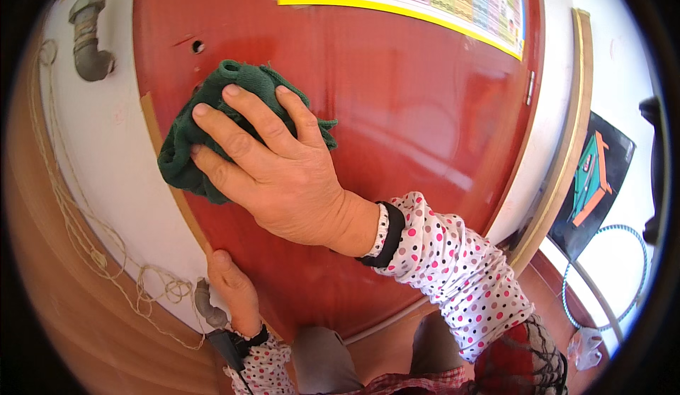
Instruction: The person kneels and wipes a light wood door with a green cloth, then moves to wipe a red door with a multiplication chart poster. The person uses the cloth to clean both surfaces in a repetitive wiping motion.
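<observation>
My right hand [283, 165] presses a bunched dark green cloth [244, 76] against a red door [397, 126]. Its fingers are spread over the cloth, which spills out past the fingertips. Low on the left, my left hand [237, 292] grips the door's edge; the thumb shows, while the other fingers are hidden. Both arms wear white sleeves with pink and dark dots, with black bands at the wrists. Above my right hand, a small dark hole [197, 47] is in the door near its left edge.
A colourful chart with a yellow border [404, 2] hangs on the upper door. At left are a grey pipe [88, 34] and loose pale cord [95, 257]. To the right stand a wooden strip [577, 105], a dark picture board [591, 175], a hoop [567, 289] and a clear plastic bag [586, 345].
</observation>
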The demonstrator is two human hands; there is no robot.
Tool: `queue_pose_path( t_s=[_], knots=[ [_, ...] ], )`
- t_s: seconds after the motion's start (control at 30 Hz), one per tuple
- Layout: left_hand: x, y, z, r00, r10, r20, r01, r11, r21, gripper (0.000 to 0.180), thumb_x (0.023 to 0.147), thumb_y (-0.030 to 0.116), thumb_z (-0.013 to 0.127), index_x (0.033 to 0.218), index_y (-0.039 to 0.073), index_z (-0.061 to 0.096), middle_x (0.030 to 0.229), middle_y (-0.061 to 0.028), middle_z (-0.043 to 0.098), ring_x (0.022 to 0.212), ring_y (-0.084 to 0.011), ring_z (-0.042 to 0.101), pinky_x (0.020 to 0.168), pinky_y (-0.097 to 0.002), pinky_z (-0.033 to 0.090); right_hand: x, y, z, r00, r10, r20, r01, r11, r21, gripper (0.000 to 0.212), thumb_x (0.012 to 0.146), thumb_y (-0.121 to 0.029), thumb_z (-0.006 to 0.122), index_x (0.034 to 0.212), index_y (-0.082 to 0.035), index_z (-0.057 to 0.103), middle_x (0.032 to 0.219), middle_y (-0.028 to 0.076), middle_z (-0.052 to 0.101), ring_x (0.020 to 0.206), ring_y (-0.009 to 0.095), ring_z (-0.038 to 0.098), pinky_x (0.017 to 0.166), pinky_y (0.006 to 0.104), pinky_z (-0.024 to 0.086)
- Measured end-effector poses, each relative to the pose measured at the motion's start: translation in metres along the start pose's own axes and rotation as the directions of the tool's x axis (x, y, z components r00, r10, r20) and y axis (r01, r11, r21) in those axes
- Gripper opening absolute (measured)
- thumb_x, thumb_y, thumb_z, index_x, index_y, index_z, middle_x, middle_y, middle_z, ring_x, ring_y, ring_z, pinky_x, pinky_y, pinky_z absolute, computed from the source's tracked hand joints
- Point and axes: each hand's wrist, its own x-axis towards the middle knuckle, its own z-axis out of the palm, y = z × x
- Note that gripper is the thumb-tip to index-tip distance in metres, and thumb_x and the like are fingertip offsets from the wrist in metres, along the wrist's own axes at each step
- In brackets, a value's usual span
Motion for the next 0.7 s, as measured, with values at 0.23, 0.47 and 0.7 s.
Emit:
queue_pose_path(
  t_s=[0.23,0.47,0.7],
  knots=[
    [0.004,-0.019,-0.009,0.994,-0.027,-0.105,0.037,0.994,0.099,0.064,0.113,0.045,0.036,0.131,-0.013,0.056,0.129,-0.0244,0.064,0.113,-0.0296,0.058,0.101,-0.0396,0.045,-0.031,0.040,-0.028,0.993,0.104,-0.049,-0.108,0.991,-0.085,0.033,0.081,-0.008,0.065,0.111,-0.018,0.076,0.142,0.007,0.062,0.136,0.032,0.052,0.113,0.0517,0.037],
    [0.019,-0.028,-0.037,0.972,-0.113,-0.208,0.129,0.989,0.069,0.081,0.110,0.057,0.036,0.153,-0.012,0.036,0.160,-0.0253,0.037,0.143,-0.0330,0.041,0.121,-0.0407,0.031,-0.061,0.085,-0.041,0.982,0.141,-0.124,-0.164,0.966,-0.201,0.031,0.084,-0.010,0.066,0.115,-0.015,0.072,0.141,0.012,0.059,0.136,0.037,0.050,0.108,0.0571,0.040],
    [0.035,-0.017,-0.066,0.936,-0.092,-0.340,0.139,0.984,0.115,0.068,0.111,0.044,0.045,0.143,-0.016,0.050,0.144,-0.0296,0.055,0.123,-0.0359,0.057,0.112,-0.0384,0.042,-0.094,0.132,-0.054,0.959,0.203,-0.196,-0.260,0.906,-0.334,0.040,0.080,-0.008,0.068,0.119,-0.013,0.071,0.138,0.014,0.059,0.130,0.038,0.053,0.106,0.0515,0.043]
  ],
)
